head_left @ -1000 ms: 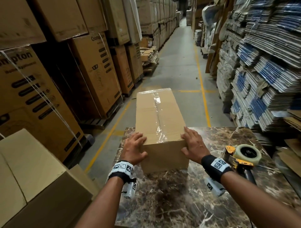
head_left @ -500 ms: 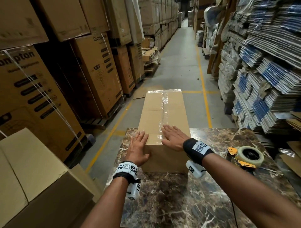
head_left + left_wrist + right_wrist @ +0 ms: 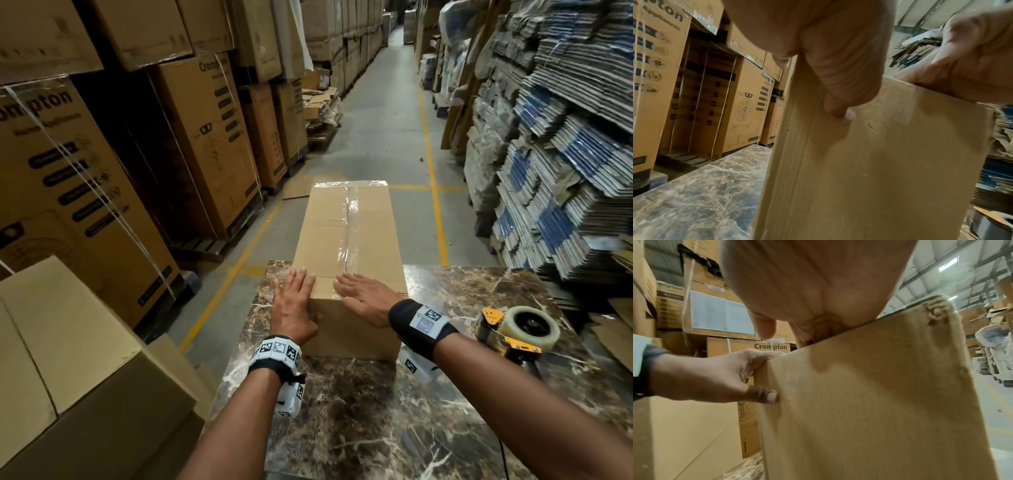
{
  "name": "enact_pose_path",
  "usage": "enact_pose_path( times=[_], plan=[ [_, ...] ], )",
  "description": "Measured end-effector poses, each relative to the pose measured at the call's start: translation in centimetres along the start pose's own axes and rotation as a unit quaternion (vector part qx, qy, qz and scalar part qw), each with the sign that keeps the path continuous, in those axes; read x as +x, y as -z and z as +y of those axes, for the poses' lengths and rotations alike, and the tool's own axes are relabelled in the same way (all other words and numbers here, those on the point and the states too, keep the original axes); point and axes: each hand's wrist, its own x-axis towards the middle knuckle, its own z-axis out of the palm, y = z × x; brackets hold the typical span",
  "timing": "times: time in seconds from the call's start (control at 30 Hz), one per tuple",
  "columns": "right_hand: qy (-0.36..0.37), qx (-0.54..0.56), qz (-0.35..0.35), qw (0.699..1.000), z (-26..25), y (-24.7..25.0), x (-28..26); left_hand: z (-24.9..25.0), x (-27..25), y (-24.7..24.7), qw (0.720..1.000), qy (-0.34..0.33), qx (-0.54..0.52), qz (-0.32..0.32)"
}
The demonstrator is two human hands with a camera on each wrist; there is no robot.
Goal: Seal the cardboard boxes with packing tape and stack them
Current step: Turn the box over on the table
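"Crompton" on stacked cartons (image 3: pixel 770 346), partly "Appliances" beneath

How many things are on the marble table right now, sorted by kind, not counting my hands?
Cardboard box: 1
Tape dispenser: 1
Total: 2 on the marble table
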Motion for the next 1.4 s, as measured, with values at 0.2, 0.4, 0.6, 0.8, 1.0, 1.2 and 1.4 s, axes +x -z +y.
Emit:
enact_pose_path(
  times=[0.2,0.4,0.6,0.8,1.0,1.2,1.4],
  plan=[
    [0.020,0.032,0.026,0.999,-0.8,-0.3,-2.2,0.1,0.0,0.3,0.999,0.000,0.032,-0.018],
    [0.010,0.177,0.153,0.972,1.7,-0.5,-3.1,0.6,0.9,2.4,0.996,-0.038,0.056,-0.053],
    [-0.070,0.097,0.091,0.989,3.5,-0.3,-1.5,2.2,4.2,2.8,0.977,-0.150,0.051,-0.144],
    [-0.075,0.054,0.086,0.992,3.7,-1.5,-1.2,3.1,7.3,2.5,0.950,-0.175,0.075,-0.249],
    [-0.065,0.048,0.095,0.992,4.1,-1.6,-1.0,4.1,7.7,2.5,0.941,-0.187,0.091,-0.266],
    [-0.066,0.040,0.105,0.991,4.2,-1.6,-1.0,2.8,6.5,1.2,0.955,-0.211,0.040,-0.204],
    [-0.060,0.016,0.108,0.992,4.0,-1.5,-1.3,1.7,4.0,0.3,0.966,-0.227,-0.026,-0.120]
  ],
)
